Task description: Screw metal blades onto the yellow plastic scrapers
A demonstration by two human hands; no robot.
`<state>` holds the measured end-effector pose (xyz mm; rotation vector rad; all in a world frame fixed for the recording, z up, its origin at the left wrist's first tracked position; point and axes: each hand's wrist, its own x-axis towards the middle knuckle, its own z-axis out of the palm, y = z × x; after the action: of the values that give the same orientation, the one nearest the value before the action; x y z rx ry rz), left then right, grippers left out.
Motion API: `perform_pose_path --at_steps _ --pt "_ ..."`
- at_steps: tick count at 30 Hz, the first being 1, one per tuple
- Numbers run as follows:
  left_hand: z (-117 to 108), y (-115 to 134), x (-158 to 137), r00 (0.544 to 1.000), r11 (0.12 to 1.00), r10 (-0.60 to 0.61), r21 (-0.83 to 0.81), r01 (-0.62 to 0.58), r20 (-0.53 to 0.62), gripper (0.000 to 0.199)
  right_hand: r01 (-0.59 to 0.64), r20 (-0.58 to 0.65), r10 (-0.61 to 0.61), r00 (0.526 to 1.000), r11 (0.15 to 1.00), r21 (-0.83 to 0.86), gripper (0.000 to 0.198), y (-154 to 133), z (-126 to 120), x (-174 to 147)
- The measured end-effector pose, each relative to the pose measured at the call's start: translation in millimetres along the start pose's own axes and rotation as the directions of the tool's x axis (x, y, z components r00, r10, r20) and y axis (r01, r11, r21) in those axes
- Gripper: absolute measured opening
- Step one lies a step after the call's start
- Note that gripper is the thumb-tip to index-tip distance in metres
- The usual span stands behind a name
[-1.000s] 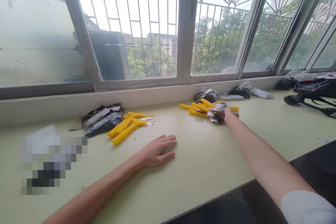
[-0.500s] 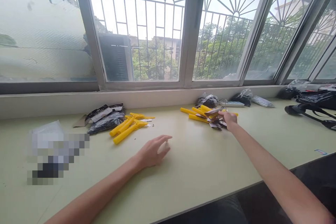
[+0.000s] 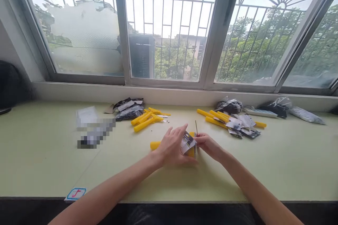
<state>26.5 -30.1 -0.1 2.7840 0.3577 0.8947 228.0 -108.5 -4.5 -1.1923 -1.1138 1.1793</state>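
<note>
On the table in front of me lies a yellow-handled tool (image 3: 155, 145) with a wide yellow head and a thin grey edge at its right end. A printed card (image 3: 188, 143) covers part of that head. My left hand (image 3: 173, 147) curves over the tool and grips it, with thumb and fingers on either side of the card. My right hand (image 3: 210, 145) is closed at the tool's right end, fingertips touching or very near the grey edge. Out of its fingers a thin rod (image 3: 196, 127) sticks upward; the rod's lower end is hidden.
Several yellow-handled tools with printed cards (image 3: 235, 123) lie at the back right. More yellow tools (image 3: 148, 117) lie back left, near a tiny metal part (image 3: 151, 130). Dark plastic-wrapped packets (image 3: 130, 110) stand by the sill. A paper label (image 3: 76, 193) marks the front edge.
My right hand has come from the pile at the right to the middle. A yellow-handled tool with a card is now under my left hand, which was free before. The view has turned left.
</note>
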Motion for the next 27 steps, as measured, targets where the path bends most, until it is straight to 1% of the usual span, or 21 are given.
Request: perform_pose_path --at_steps 2,3,4,6,8,9,10,12,14,18,20,23,25,27 --pt "-1.1 4.0 0.5 0.994 0.994 -0.071 -0.082 0.077 0.080 0.134 -0.037 0.017 0.036 0.999 0.997 0.064 0.017 2.1 -0.1 -0.9" --pt "-2.0 3.8 0.5 0.989 0.991 -0.088 -0.091 0.099 0.118 0.131 -0.054 0.025 0.052 0.998 0.994 0.094 0.017 2.4 -3.9 -2.0" --pt "-3.0 2.3 0.1 0.984 0.990 -0.097 -0.083 0.110 0.149 0.124 -0.065 0.027 0.062 0.998 0.992 0.112 0.018 2.4 -9.2 -3.4" --pt "-4.8 -2.4 -1.2 0.980 0.994 -0.092 -0.041 0.101 0.174 0.098 -0.088 0.018 0.087 0.996 0.987 0.132 0.019 2.1 -21.0 -6.2" --pt "-5.6 -6.7 -3.0 0.986 1.000 -0.022 0.001 0.022 0.163 0.066 -0.104 -0.004 0.105 0.994 0.984 0.146 0.018 2.0 -29.9 -8.0" --pt "-5.6 -7.9 -3.7 0.987 0.999 0.044 0.022 -0.048 0.157 0.057 -0.108 -0.015 0.111 0.994 0.982 0.153 0.018 2.1 -32.5 -8.5" --pt "-5.3 -8.3 -4.2 0.981 0.991 0.117 0.045 -0.126 0.154 0.053 -0.112 -0.022 0.117 0.993 0.981 0.161 0.018 2.2 -33.9 -8.7" --pt "-4.9 -7.5 -4.5 0.959 0.963 0.238 0.091 -0.253 0.154 0.054 -0.116 -0.024 0.123 0.992 0.977 0.178 0.016 2.5 -34.4 -8.6" --pt "-5.1 -6.6 -4.6 0.943 0.944 0.290 0.113 -0.310 0.161 0.056 -0.118 -0.025 0.126 0.992 0.973 0.196 0.015 2.5 -34.2 -8.4" --pt "-8.8 -11.5 -7.3 0.931 0.932 0.329 0.106 -0.347 0.159 0.052 -0.107 -0.059 0.124 0.991 0.967 0.230 0.014 2.5 -37.4 -9.5" --pt "-10.8 -16.1 -10.0 0.929 0.926 0.344 0.113 -0.359 0.136 0.051 -0.104 -0.071 0.125 0.990 0.964 0.245 0.013 3.6 -40.3 -9.9" --pt "-12.4 -19.4 -13.4 0.921 0.910 0.383 0.142 -0.389 0.068 0.049 -0.116 -0.119 0.158 0.980 0.947 0.298 0.010 7.2 -45.5 -8.3" --pt "-12.3 -15.9 -14.2 0.917 0.903 0.398 0.170 -0.395 0.015 0.049 -0.120 -0.149 0.182 0.972 0.929 0.350 0.009 9.9 -48.8 -5.9" --pt "-10.8 -7.7 -13.6 0.928 0.916 0.370 0.183 -0.357 -0.043 0.060 -0.114 -0.162 0.189 0.969 0.916 0.385 0.008 12.0 -50.7 -3.5"
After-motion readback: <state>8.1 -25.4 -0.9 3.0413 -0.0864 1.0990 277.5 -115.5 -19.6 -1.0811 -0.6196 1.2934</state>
